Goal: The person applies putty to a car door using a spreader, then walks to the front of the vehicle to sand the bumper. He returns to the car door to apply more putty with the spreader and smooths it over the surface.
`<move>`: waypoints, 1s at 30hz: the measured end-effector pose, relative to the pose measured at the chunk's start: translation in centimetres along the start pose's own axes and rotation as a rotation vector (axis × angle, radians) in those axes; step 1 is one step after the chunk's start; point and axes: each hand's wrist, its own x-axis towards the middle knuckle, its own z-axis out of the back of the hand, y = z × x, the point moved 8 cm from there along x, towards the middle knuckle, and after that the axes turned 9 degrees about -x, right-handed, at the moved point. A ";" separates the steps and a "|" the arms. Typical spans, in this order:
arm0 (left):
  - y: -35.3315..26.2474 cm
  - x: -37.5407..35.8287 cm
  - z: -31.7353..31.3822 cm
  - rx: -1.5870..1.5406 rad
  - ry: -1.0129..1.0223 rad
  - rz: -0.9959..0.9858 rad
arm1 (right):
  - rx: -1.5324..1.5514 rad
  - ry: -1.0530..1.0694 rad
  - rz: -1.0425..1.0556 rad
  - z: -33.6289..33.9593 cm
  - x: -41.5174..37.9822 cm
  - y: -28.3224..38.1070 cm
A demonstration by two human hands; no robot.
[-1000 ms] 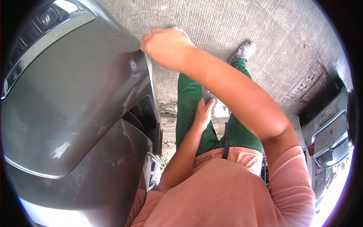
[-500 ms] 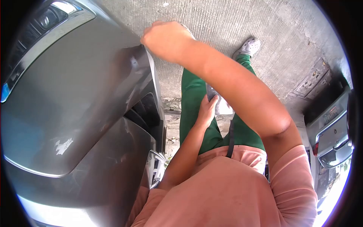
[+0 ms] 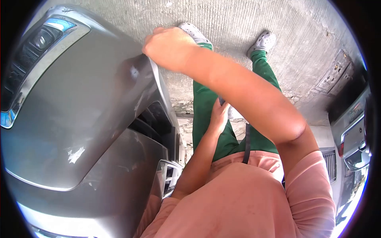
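My right hand [image 3: 164,45] is closed, knuckles up, at the far corner of a grey car body panel [image 3: 91,79]. Its fingertips and anything inside them are hidden. Beneath my right forearm, my left hand [image 3: 218,119] is wrapped round a dark grey object [image 3: 222,101], mostly covered by the forearm and too hidden to name. Below the panel corner, a dark opening [image 3: 149,123] shows in the car's side. Pale scuffs [image 3: 76,154] mark the glossy grey surface.
Ribbed concrete ground [image 3: 226,20] lies beyond my grey clogs [image 3: 264,41]. A chrome-edged lamp [image 3: 41,41] is at the car's upper left. Another vehicle [image 3: 353,139] stands at the right, near a floor cover [image 3: 335,73].
My right hand has shifted slightly left and down in the view, still at the panel corner. More of my far clog shows, and less of the object in my left hand.
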 end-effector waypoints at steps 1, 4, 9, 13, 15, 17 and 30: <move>0.0 -0.2 -0.1 -0.028 -0.018 0.013 | -0.015 -0.022 -0.003 -0.1 0.0 0.2; 0.8 0.4 0.8 0.033 0.010 0.021 | 0.072 -0.095 0.046 -0.6 -0.9 -0.5; 1.0 0.8 0.7 0.072 0.001 0.047 | 0.142 -0.246 -0.023 -1.6 1.2 -3.1; 0.8 0.4 0.6 0.085 0.004 0.037 | 0.300 -0.299 0.047 -2.1 0.2 -3.1; 1.1 0.8 0.9 0.107 -0.005 0.051 | 0.199 -0.252 0.057 -1.5 -1.5 -3.5; 2.2 0.7 1.2 0.114 0.003 0.122 | 0.086 -0.246 0.004 -0.7 -3.8 -5.3; -4.2 -5.5 -8.3 0.327 0.049 -0.217 | 0.696 -0.472 -0.875 8.3 -42.8 -26.0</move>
